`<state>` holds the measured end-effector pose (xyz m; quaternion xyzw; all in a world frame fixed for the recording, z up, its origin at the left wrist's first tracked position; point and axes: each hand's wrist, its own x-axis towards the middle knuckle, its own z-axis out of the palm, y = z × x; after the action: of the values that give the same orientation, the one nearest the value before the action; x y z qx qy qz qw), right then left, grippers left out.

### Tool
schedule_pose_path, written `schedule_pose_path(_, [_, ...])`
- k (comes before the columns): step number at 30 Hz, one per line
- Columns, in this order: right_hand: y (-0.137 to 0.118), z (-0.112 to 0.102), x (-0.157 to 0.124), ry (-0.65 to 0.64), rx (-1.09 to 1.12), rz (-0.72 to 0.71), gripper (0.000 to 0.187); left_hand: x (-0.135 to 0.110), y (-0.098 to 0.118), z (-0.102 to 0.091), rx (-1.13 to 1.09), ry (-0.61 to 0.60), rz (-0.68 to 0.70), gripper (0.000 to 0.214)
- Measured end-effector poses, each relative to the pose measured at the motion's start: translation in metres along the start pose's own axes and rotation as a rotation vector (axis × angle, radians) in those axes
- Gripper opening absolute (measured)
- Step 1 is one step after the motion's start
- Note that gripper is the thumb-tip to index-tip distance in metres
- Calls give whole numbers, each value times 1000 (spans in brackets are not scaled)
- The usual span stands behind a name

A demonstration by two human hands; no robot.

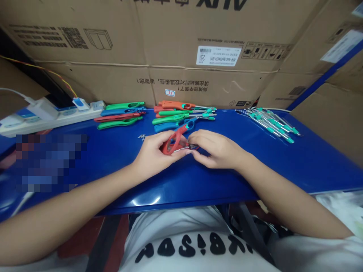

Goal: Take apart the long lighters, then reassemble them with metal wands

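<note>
Head view, looking down: my left hand [153, 149] is wrapped around a red handle [177, 141], with my fingers closed on it. It has a big loop, and it is up off the blue table [227, 185], right in front of my tummy. My right hand [219, 147] is next to it, and its fingertips are pinched on a small dark part [193, 146] at the handle's end. I can't tell if that part is stuck to the handle, because my fingers cover some of it.

Past my hands, in the middle, is a bunch of handles with rods [170, 113]. They are orange, red, green and blue, and their silver rods poke out to the right. Off to the left lies a row of handles [120, 116]: green, blue, red, then green again nearest me. Over on the right is a pile of silver rods [268, 122] with blue-green bits on them.

A white power strip [61, 118] sits at the far left, with a white charger [44, 108] on it. Big brown cardboard [113, 81] stands behind everything, like a wall.
</note>
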<state>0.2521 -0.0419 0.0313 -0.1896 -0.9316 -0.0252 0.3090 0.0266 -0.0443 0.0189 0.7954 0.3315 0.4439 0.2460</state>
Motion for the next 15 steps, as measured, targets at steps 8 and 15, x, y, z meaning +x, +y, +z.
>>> schedule_pose_path(8, [1,-3,-2,3,-44,-52,17,-1,-3,1,120,28,145,16])
schedule_pose_path(15, [2,-6,-2,-60,-152,-29,19,-2,-5,-1,187,30,237,14])
